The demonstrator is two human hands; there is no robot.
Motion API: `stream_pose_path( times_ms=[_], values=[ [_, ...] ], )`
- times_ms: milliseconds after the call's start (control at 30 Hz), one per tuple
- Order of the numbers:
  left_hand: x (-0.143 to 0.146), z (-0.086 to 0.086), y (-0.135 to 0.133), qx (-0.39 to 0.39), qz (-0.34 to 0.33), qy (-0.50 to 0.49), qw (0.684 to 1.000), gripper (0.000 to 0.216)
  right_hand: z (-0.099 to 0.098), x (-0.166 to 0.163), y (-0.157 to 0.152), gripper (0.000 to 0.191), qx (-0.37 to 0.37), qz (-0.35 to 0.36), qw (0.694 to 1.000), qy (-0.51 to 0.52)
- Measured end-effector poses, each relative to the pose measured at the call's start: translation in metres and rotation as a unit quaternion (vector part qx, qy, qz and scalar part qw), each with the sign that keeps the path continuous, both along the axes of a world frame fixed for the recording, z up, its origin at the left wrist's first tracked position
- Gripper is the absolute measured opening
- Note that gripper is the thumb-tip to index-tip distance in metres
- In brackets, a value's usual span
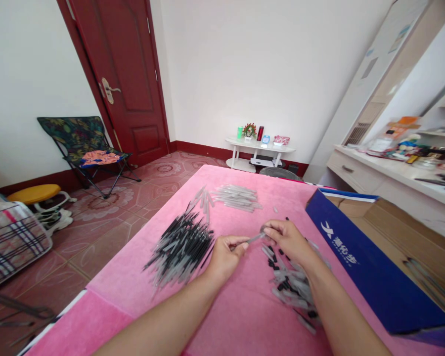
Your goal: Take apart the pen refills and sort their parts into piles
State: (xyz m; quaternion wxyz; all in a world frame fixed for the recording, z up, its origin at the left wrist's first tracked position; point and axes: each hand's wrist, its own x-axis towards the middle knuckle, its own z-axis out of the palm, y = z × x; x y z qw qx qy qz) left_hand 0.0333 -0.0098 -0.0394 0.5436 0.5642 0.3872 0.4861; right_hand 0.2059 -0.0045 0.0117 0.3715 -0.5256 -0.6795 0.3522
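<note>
Both of my hands meet over a pink cloth-covered table (244, 306). My left hand (224, 254) is closed in a pinch on one end of a thin grey pen tube (252, 239). My right hand (287, 240) is closed on its other end. A large heap of black-and-grey pen refills (181, 247) lies just left of my left hand. Beneath and behind my right hand is a loose pile of clear pen parts with black caps (291, 287). Farther back lies a bundle of clear tubes (237, 197).
An open cardboard box with a blue flap (359, 257) stands along the table's right side. Off the table's left edge is tiled floor with a folding chair (85, 143) and a yellow stool (33, 194). A white side table (259, 148) stands by the far wall.
</note>
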Motion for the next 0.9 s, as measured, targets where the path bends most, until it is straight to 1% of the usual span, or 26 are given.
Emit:
stream_pose_path(
  times_ms=[167,300,633,900],
  values=[
    [0.000,-0.005,0.001,0.016,0.021,0.006,1.000,0.021,-0.009,-0.001,0.002,0.019,-0.006,-0.026,0.999,0.017],
    [-0.001,-0.003,-0.001,0.016,0.026,0.014,0.999,0.021,-0.013,0.000,0.002,0.019,-0.016,-0.020,0.999,0.021],
    [-0.001,0.001,-0.004,-0.002,0.047,0.016,0.999,0.021,-0.008,-0.009,-0.001,0.018,-0.026,-0.033,0.998,0.054],
    [-0.001,-0.003,-0.002,0.006,0.037,0.021,0.999,0.021,-0.010,-0.008,-0.003,0.019,-0.018,-0.038,0.998,0.044]
  ],
)
